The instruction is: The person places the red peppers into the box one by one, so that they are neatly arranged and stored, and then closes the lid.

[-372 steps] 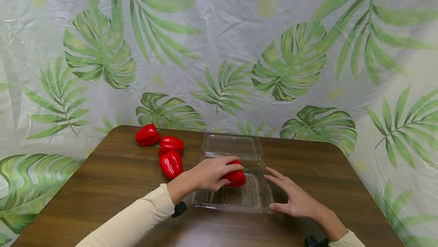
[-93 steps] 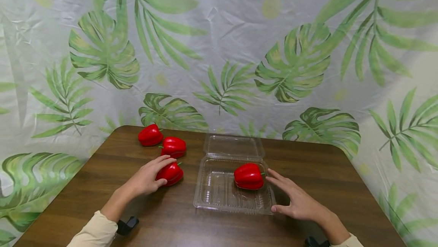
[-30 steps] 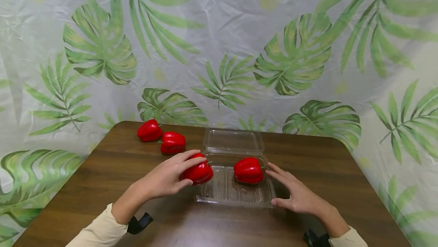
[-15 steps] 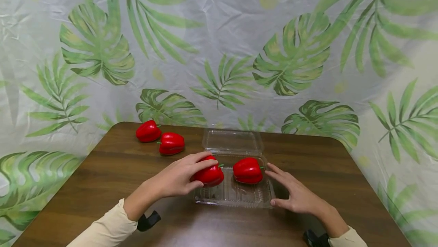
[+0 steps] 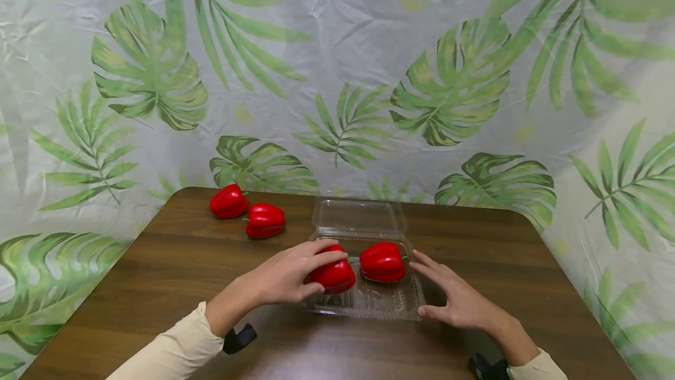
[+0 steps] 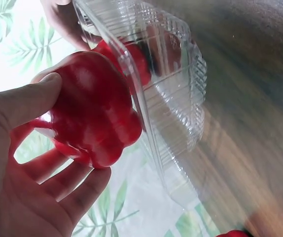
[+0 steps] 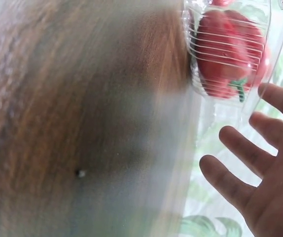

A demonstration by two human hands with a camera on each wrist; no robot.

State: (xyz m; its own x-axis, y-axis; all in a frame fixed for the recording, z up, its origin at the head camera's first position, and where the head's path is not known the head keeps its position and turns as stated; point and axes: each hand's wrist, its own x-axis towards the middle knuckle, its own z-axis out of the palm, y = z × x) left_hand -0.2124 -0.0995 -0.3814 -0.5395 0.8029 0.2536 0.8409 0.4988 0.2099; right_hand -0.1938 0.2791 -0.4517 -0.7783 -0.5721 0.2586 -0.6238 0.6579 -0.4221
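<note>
Red pepper (image 5: 337, 277) sits in the grip of the left hand (image 5: 292, 271), thumb on the near side and fingers curled over the far side, its stem pointing away from the palm. It is held over the part of the clear container (image 5: 364, 314) nearest that hand (whether its underside touches the plastic, I cannot tell). Just beyond it, between the two hands, a second pepper (image 5: 382, 262) lies inside the container, stem towards the right hand (image 5: 459, 298). That hand holds nothing; its fingers are straight and spread, thumb apart, close beside the container's rim. Ahead of both hands, the lid (image 5: 361, 216) lies open. Farther out from the left hand, a third pepper (image 5: 265, 220) and a fourth pepper (image 5: 229, 201) rest on the desk (image 5: 474, 245).
</note>
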